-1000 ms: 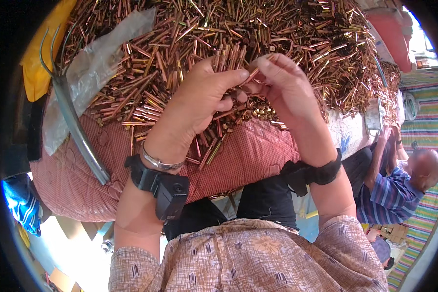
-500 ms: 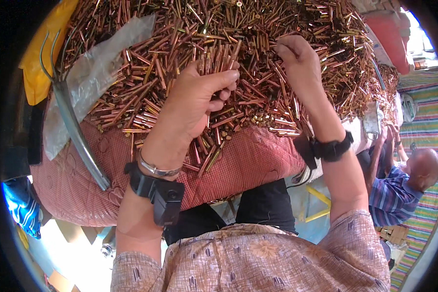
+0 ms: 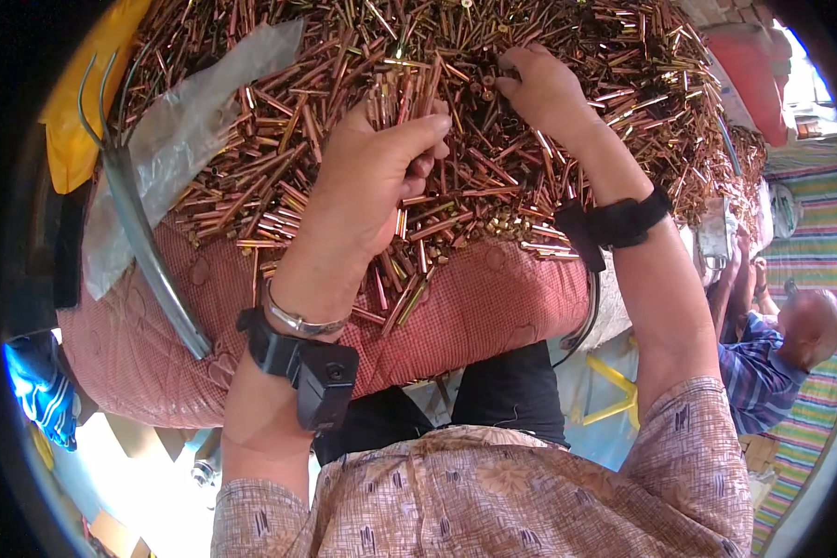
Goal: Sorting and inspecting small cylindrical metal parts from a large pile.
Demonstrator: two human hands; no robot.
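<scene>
A bundle of thin copper-coloured metal tubes [image 3: 405, 93] stands upright in my left hand [image 3: 367, 167], its thumb and fingers wrapped round them. Farther right and deeper over the pile, my right hand [image 3: 547, 93] has its thumb and fingers curled in a pinch. Round tube ends show right at those fingertips, but what the fingers grip is hard to make out. Under and around both hands spreads a large heap of the same loose tubes [image 3: 279, 139], lying in all directions.
A red padded cloth edge [image 3: 474, 288] borders the heap nearest me. On the left lie a clear plastic bag [image 3: 186, 130], a grey pronged tool [image 3: 149, 251] and a yellow bag [image 3: 74, 139]. At the right another person [image 3: 781, 363] sits working. A yellow stool leg [image 3: 614, 391] stands below.
My right hand has moved up and left, farther into the heap and closer to the bundle. My left hand has shifted slightly up and left, still holding the tubes.
</scene>
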